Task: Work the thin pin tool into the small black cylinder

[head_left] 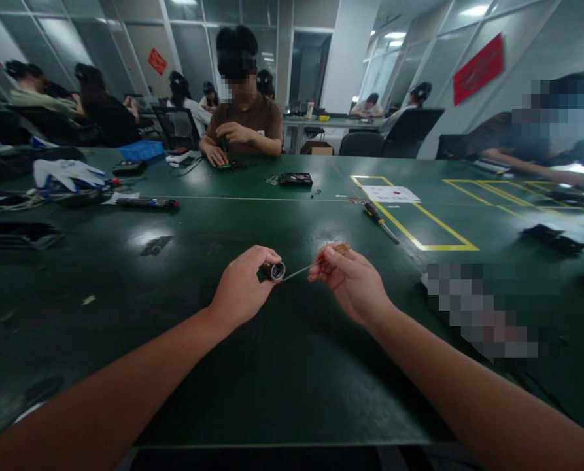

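Observation:
My left hand (240,284) is closed around a small dark cylinder (274,270) with a shiny round rim. Its open-looking end faces right, toward my other hand. Between the fingers of my right hand (353,281) is a thin screwdriver (301,270) with an amber handle, partly hidden by the fingers. The slim metal shaft points left and down, its tip at the lower edge of the cylinder's rim; whether it touches is too small to tell. Both hands are held over the green table (292,392).
A larger screwdriver (380,222) lies beyond my right hand, near yellow tape outlines (448,247) and a paper sheet (390,193). Work gloves (68,175) and a blue basket (142,150) are at the left. Across the table a person (245,118) handles small parts.

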The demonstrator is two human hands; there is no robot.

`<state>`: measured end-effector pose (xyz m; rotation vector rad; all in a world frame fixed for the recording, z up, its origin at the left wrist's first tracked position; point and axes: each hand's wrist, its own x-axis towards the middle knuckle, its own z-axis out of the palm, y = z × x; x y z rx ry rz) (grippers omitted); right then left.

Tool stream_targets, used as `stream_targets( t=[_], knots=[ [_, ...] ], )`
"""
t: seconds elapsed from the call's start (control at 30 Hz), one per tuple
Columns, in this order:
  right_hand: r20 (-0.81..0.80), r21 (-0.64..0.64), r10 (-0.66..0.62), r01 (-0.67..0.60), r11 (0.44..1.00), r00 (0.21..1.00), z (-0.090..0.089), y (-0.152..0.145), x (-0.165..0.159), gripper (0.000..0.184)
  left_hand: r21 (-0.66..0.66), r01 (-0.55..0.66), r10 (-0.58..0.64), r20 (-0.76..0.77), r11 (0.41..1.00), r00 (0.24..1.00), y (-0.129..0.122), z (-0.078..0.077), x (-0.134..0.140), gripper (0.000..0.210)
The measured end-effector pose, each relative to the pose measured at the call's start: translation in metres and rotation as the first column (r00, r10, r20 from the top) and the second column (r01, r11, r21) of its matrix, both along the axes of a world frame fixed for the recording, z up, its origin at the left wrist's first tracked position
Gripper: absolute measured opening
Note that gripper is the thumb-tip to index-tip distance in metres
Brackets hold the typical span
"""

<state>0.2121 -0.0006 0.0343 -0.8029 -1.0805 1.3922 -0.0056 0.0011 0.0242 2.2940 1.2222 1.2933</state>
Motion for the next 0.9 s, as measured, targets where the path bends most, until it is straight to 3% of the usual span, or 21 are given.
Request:
stream_targets(
  t=[0.23, 0.7, 0.9],
  knots=[
    [-0.001, 0.13, -0.064, 0.064, 0.989, 0.998, -0.001, -0.005, -0.004, 0.018, -0.011, -0.017, 0.017, 0.0, 1.0, 1.0, 0.0, 0.0, -0.001, 0.024],
    [0.194, 0.211, -0.062, 0.02, 0.977, 0.979, -0.001, -0.011, -0.003, 0.022, -0.017, -0.027, 0.027, -0.001, 0.999, 1.0, 0.0, -0.001, -0.001, 0.026],
    [0.113, 0.136, -0.013, -0.002, 0.991, 0.994, -0.001, -0.003, -0.001, 0.021, -0.011, -0.002, 0.002, -0.005, 1.0, 1.0, -0.001, -0.001, 0.001, 0.025]
  ],
)
